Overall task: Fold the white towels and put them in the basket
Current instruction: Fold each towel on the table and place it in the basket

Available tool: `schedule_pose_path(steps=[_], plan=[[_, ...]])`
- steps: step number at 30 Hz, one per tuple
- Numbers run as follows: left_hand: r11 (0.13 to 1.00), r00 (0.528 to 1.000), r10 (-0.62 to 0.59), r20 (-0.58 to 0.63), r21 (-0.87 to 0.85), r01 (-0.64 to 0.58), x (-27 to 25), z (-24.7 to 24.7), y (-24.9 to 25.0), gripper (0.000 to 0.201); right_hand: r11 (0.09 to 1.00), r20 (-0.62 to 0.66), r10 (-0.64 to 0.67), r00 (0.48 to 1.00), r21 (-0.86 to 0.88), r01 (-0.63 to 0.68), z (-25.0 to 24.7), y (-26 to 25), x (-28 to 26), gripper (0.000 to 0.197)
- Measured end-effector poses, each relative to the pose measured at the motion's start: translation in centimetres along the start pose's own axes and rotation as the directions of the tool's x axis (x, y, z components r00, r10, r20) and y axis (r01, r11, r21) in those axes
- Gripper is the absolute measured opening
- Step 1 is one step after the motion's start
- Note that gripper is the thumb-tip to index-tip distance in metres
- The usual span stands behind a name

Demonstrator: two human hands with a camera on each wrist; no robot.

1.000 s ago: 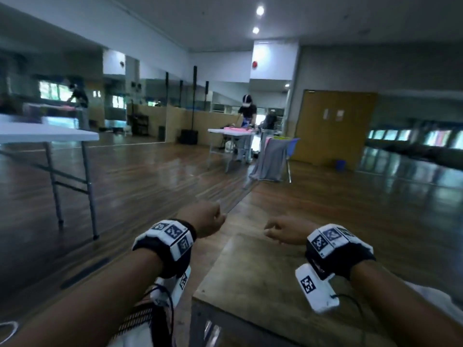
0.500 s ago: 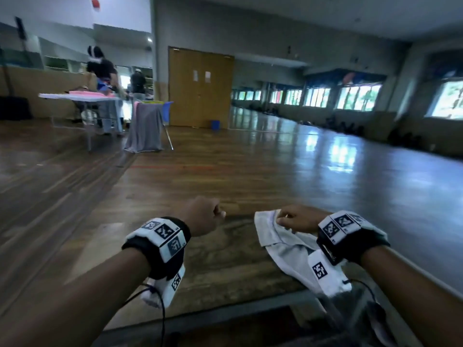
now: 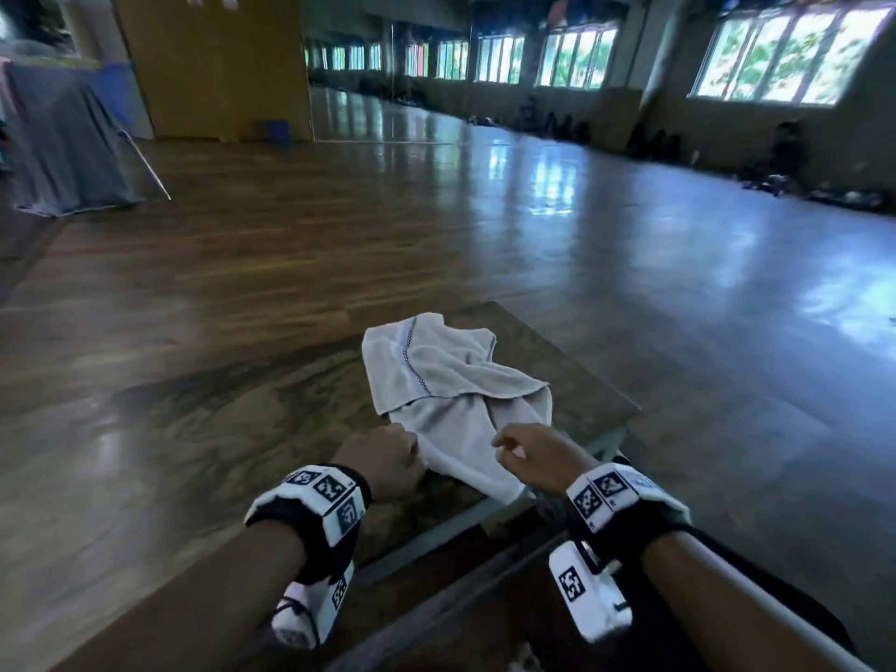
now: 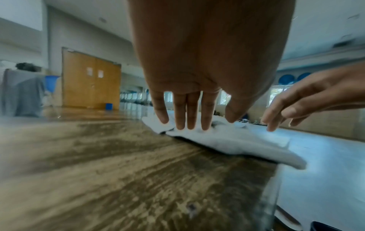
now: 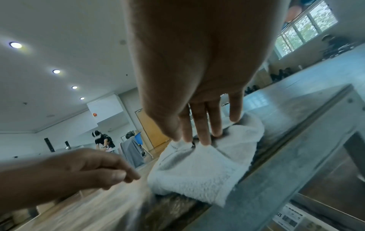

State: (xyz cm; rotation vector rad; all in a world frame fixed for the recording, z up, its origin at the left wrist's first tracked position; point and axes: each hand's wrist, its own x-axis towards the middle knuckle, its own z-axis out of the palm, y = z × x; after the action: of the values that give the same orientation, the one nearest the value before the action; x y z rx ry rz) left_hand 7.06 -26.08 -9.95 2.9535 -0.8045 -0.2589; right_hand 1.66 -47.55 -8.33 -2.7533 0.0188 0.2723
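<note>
One crumpled white towel point(image 3: 436, 380) with a thin dark stripe lies on the brown table point(image 3: 232, 429), near its right corner. The towel's near end hangs over the table's front edge. My left hand point(image 3: 407, 448) is at the towel's near left edge; in the left wrist view its straight fingers point(image 4: 187, 121) touch the cloth point(image 4: 237, 140). My right hand point(image 3: 514, 443) is at the near right side; its fingers point(image 5: 199, 134) reach down onto the towel point(image 5: 197, 171) without gripping it. No basket is in view.
The table's right edge and corner point(image 3: 625, 414) are just beyond the towel. A chair draped in grey cloth point(image 3: 58, 152) stands far left by wooden doors point(image 3: 218, 65). A person point(image 5: 102, 140) works at a distant table. Wide wooden floor point(image 3: 533, 235) lies beyond.
The view has swung right and down. The towel, first out of sight and then under my right hand, now lies bunched on the table. Both hands moved to its near end and uncurled.
</note>
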Motion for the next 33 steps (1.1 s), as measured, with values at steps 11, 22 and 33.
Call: schedule_pose_path(steps=[11,22,33], plan=[[0.982,0.994,-0.062,-0.086,0.175,0.077,11.0,1.9,-5.9,0.022,0.976,-0.031,-0.159,0.987,-0.156,0.152,3.2,-3.5,13.4,0.046],[0.927,0.943,0.208,-0.259,0.361,-0.105,3.5,-3.1,-5.3,0.023,0.963,-0.196,-0.258,0.946,-0.127,0.236,0.3,-7.9,8.0,0.023],[0.993,0.639,0.108,-0.762,0.05,-0.108,-11.1,-21.6,-4.3,0.01,0.838,-0.505,-0.378,0.776,0.169,0.518,-17.2,-19.7,-3.6,0.012]])
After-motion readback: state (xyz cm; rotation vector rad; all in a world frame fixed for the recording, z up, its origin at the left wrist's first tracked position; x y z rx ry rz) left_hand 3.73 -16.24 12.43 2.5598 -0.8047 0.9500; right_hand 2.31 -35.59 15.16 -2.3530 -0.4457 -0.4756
